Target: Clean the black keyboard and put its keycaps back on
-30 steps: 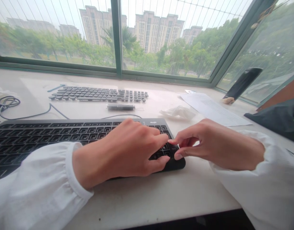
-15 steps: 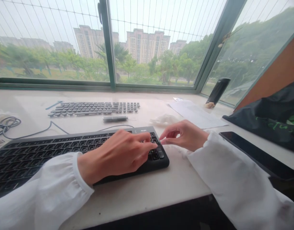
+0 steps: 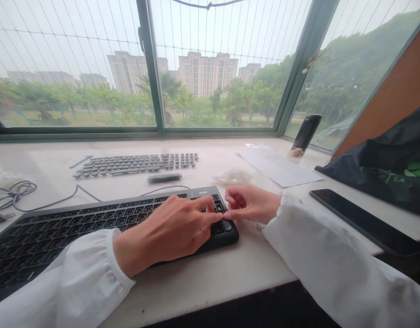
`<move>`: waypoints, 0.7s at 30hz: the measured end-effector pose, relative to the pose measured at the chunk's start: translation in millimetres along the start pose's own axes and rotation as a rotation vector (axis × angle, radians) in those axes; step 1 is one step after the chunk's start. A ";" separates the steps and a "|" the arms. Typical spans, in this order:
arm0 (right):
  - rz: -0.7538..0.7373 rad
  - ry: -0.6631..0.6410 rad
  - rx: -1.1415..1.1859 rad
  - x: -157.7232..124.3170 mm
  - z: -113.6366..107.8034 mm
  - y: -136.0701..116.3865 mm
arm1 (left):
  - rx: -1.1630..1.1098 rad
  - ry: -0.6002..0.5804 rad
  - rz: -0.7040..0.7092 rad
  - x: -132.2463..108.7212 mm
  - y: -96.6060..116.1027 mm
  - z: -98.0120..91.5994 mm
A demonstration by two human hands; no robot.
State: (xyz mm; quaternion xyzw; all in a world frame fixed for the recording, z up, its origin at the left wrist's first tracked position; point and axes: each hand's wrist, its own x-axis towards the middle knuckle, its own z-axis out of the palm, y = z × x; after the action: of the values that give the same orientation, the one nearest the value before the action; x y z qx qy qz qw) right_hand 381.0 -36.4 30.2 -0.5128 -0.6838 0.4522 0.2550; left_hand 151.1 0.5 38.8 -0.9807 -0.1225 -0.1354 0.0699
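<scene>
A black keyboard (image 3: 93, 219) is laid at a slant from the left edge of the frame to just below its centre. Its right part is covered by the left hand (image 3: 172, 230), reached in from the lower left; one finger is stretched to the right, the others are bent, and whether anything is gripped by them cannot be told. The right edge of the keyboard is met by the right hand (image 3: 254, 205), right of centre, with thumb and curled fingers set narrow and their tips close to the stretched left finger; whether a small piece is pinched there cannot be told. Loose keycaps (image 3: 137, 164) are arranged in rows in the middle left of the frame, on the white tabletop (image 3: 210, 289). A dark slim object (image 3: 164, 177) is placed between them and the keyboard. Crumpled clear plastic (image 3: 233, 176) and a paper sheet (image 3: 278, 166) are seen beyond the right hand. A black cable (image 3: 25, 187) is coiled at the far left, and a dark phone (image 3: 363, 221) is laid at the right.
</scene>
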 end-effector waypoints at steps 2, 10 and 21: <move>0.002 -0.006 0.005 0.5 0.1 -0.7 | 0.023 0.001 0.033 -0.6 0.9 0.0; -0.042 0.538 -0.551 0.6 -3.3 -4.8 | 0.014 -0.042 0.066 -1.3 3.6 0.5; -0.095 0.586 -0.733 8.1 -2.7 8.6 | -0.018 -0.036 -0.010 0.8 9.9 0.5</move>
State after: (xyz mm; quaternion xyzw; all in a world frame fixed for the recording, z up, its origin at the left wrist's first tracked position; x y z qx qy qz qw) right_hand 384.4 -27.3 22.9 -0.6433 -0.7201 0.0049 0.2599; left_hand 154.5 -8.8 37.5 -0.9829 -0.1272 -0.1193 0.0584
